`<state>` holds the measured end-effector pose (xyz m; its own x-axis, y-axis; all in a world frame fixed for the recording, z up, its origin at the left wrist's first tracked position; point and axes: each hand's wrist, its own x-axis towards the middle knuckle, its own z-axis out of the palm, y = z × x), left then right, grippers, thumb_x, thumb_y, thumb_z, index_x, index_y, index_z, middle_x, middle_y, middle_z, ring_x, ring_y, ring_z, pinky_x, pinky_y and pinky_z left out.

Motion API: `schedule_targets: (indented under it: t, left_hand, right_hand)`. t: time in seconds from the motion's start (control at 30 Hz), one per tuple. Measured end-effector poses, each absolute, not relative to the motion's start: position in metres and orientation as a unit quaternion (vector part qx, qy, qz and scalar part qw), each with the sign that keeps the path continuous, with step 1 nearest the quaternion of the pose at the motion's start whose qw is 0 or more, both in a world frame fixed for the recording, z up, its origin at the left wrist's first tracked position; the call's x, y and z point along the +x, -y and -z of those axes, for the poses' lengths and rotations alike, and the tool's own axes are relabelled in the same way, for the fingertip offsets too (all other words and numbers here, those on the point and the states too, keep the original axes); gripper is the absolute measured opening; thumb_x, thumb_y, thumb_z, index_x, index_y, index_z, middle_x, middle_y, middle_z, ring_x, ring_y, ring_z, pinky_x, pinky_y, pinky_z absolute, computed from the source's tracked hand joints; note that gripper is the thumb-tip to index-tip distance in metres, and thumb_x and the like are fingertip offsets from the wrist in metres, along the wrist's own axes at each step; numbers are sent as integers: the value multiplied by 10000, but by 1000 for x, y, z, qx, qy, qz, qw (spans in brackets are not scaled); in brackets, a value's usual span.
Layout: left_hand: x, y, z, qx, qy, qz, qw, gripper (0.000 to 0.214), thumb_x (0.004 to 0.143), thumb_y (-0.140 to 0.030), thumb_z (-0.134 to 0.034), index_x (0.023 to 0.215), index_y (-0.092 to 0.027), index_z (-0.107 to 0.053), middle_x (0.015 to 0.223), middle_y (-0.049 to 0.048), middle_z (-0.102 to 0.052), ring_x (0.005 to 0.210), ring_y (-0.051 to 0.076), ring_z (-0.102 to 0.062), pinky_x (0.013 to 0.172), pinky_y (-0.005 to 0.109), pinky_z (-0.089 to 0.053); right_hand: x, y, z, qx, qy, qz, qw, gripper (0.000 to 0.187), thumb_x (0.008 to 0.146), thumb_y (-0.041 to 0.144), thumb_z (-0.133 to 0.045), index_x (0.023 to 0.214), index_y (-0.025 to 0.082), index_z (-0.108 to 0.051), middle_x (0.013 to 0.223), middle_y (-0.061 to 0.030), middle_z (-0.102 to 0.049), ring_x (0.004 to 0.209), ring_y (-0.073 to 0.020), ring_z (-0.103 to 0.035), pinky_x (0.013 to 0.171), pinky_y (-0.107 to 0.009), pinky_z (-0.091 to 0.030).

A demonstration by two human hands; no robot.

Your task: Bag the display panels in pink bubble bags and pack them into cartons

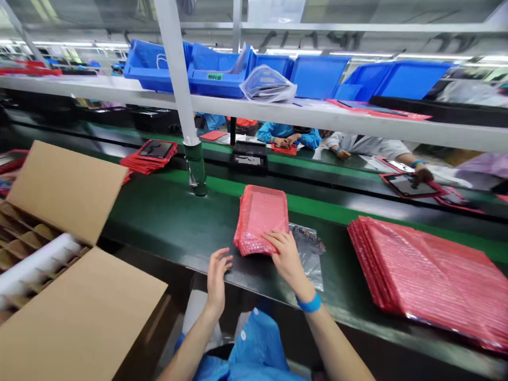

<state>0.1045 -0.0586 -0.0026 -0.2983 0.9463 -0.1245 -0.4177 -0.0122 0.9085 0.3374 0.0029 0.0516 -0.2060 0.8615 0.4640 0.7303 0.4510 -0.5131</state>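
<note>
A small stack of pink bubble-wrap bags (264, 211) lies on the dark green bench before me. My right hand (283, 251), with a blue band at the wrist, grips the stack's near right corner, fingers over the top and thumb at the edge. My left hand (218, 272) hovers left of the stack near the bench edge, open with fingers apart and holding nothing. Partly under my right hand lies a clear plastic bag (311, 259) with small dark items at its far end.
Larger pink bubble bags (432, 275) are piled at right. An open carton (79, 301) with dividers stands at left. Beyond a post (194, 168) are red-edged panels (153, 153). Blue bins (222, 69) sit on the shelf (246, 108). Co-workers' hands (288, 140) work across the line.
</note>
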Motion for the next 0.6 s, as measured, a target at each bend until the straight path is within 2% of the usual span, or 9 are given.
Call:
schedule_targets:
  t: [0.07,0.13,0.23,0.3,0.33,0.4,0.47,0.53,0.6]
  left_hand:
    - [96,66,-4,266,-425,-629,594,365,925,-487,-793,1189,-239,-743,1324,93,-748,1110,247,-745,956,356,-570]
    - [87,71,-11,244,-356,-574,696,407,904,-509,-825,1167,-207,-755,1225,101,-786,1054,256,-760,951,373,-583]
    - [75,73,-20,184,-233,-469,832,600,906,-660,-795,1226,-153,-760,1265,162,-804,1211,356,-754,1100,484,-566]
    - [70,71,-23,128,-178,-445,869,701,921,-734,-738,1290,-137,-746,1329,188,-795,1361,418,-696,1206,560,-508]
    - [69,70,-24,102,-171,-450,870,682,930,-716,-734,1296,-140,-744,1328,184,-801,1395,427,-680,1235,579,-489]
    - [71,67,-25,69,-199,-459,863,519,934,-559,-779,1242,-141,-759,1251,166,-832,1379,412,-703,1254,564,-491]
    - [74,66,-27,63,-245,-450,857,347,906,-381,-801,1152,-136,-777,1148,154,-857,1308,388,-754,1248,525,-518]
    - [78,66,-35,71,-267,-455,847,274,873,-299,-795,1091,-135,-785,1085,144,-867,1251,380,-785,1235,510,-541]
    - [80,65,-51,90,-266,-490,825,259,852,-279,-781,1073,-143,-787,1070,121,-872,1242,383,-790,1229,522,-550]
  right_hand:
    - [332,19,-48,-481,767,-106,411,527,941,118,-556,1358,309,-816,1357,-79,-808,1336,-321,-673,1245,-634,-456]
    - [320,48,-46,-459,755,-108,455,495,987,133,-552,1378,303,-804,1352,-80,-812,1328,-300,-688,1176,-563,-541]
    - [297,96,-41,-452,732,-96,501,431,1013,132,-568,1319,302,-819,1240,-79,-846,1209,-290,-766,1085,-524,-608]
    - [284,124,-33,-437,723,-91,527,362,1007,145,-588,1225,284,-841,1124,-81,-861,1063,-290,-815,978,-500,-655]
    - [279,135,-28,-424,720,-91,542,332,1001,158,-593,1181,274,-846,1062,-81,-862,997,-292,-827,919,-488,-672]
    - [272,152,-17,-415,697,-88,578,267,981,195,-627,1110,265,-849,990,-79,-852,942,-299,-831,861,-479,-684]
    - [268,160,-9,-455,628,-91,625,225,932,258,-742,1135,265,-839,1126,-101,-843,1078,-323,-812,959,-509,-667]
    - [265,162,-5,-501,506,-146,687,485,859,348,-867,1331,283,-775,1424,-123,-758,1321,-344,-724,1126,-554,-592]
    - [264,160,-3,-493,376,-292,728,716,855,484,-884,1511,313,-656,1601,-120,-645,1459,-342,-633,1212,-581,-526]
